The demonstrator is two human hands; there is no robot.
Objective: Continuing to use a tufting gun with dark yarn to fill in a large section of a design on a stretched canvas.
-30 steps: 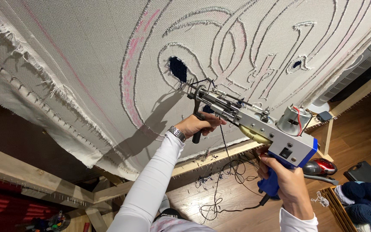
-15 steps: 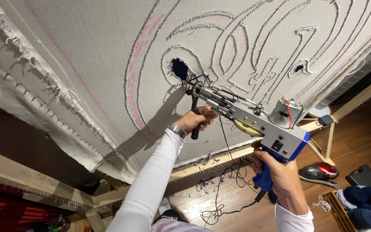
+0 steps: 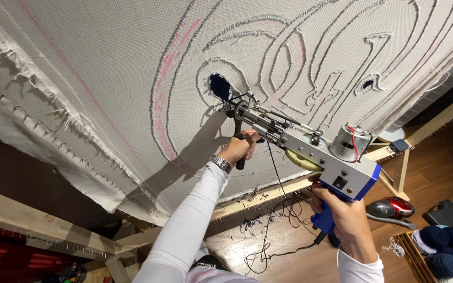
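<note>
A grey and blue tufting gun (image 3: 318,152) points its needle tip against a stretched white cloth (image 3: 106,78), just below a small dark blue tufted patch (image 3: 219,86). My left hand (image 3: 238,148) grips the gun's black front handle. My right hand (image 3: 342,217) grips the blue rear handle under the motor. Dark yarn runs from the gun's nose down toward the floor. The cloth carries pink and grey drawn outlines of curves and letters, with another small dark patch (image 3: 367,84) further right.
The cloth is tacked on a wooden frame (image 3: 43,225). On the wood floor lie yarn scraps and a black cable (image 3: 268,241), a red device (image 3: 391,208), dark blue yarn balls (image 3: 446,243) in a crate, and a black box (image 3: 446,214).
The gun's tip has moved up and left on the cloth, closing on the dark blue patch. Both hands moved with it.
</note>
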